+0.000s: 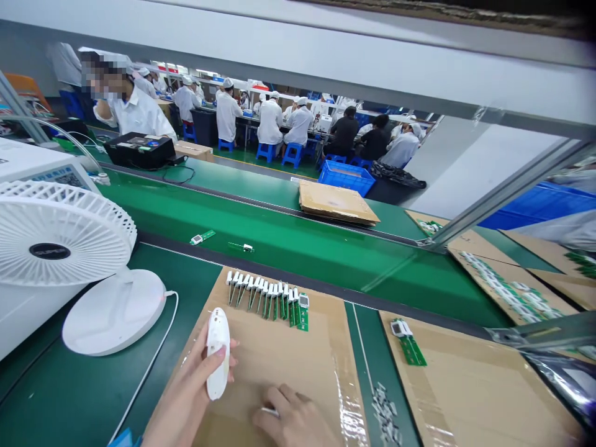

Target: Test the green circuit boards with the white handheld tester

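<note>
Two bare hands rest low over a brown cardboard sheet (279,366) laid on the green bench. The left hand (186,397) comes in from the lower left and grips a white, oblong plastic casing (218,351). The palm lies against the casing's left side and the fingertips show round its right edge, so the fingers are closed on it.

The casing's long axis runs almost straight away from the person. Its rounded far tip points toward a row of green circuit boards with white ends (267,301). The row is fanned out near the sheet's far edge, just beyond that tip and a little to the right.

The right hand (295,425) sits to the right of the casing, near but apart from it, knuckles up and fingers curled down onto the cardboard. A small pale sliver shows at the fingertips, but whether they pinch it cannot be told. Of the two, the left hand is nearer the row.

A white desk fan (56,248) stands to the left. A heap of small silvery parts (386,416) lies to the right of the right hand.
</note>
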{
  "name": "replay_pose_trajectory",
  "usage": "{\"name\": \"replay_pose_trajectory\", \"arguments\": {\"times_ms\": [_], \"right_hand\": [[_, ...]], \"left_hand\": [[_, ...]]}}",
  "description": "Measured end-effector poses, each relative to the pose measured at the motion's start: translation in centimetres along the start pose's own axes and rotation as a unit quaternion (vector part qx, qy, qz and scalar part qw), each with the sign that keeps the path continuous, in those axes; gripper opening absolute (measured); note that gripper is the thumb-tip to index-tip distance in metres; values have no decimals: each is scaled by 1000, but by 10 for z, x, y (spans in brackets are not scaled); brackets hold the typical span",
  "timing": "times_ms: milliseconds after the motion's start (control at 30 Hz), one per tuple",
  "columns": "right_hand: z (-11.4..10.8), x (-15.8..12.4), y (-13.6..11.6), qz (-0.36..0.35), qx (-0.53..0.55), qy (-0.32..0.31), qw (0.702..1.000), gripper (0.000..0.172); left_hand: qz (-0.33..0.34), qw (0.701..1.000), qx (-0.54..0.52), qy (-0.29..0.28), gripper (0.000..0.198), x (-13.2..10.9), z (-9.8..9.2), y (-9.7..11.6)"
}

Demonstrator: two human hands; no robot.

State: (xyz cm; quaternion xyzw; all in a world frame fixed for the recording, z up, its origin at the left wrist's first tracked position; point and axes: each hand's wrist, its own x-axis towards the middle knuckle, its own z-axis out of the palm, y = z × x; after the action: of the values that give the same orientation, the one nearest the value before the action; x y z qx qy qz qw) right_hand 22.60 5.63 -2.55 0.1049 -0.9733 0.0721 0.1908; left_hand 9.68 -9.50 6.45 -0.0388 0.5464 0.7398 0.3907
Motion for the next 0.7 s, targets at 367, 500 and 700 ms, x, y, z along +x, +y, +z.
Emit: {"name": "replay_pose_trajectory", "arguments": {"times_ms": [367,500,700], "right_hand": [[-54,43,121,425,167,51,888,36],[-32,43,146,411,174,73,892,24],[-48,28,155,410,177,135,884,19]], "left_hand": [[2,999,28,-37,90,-1,2,-6],[-19,997,32,-61,97,-11,11,-3],[2,990,54,-131,102,-12,15,-4]]}}
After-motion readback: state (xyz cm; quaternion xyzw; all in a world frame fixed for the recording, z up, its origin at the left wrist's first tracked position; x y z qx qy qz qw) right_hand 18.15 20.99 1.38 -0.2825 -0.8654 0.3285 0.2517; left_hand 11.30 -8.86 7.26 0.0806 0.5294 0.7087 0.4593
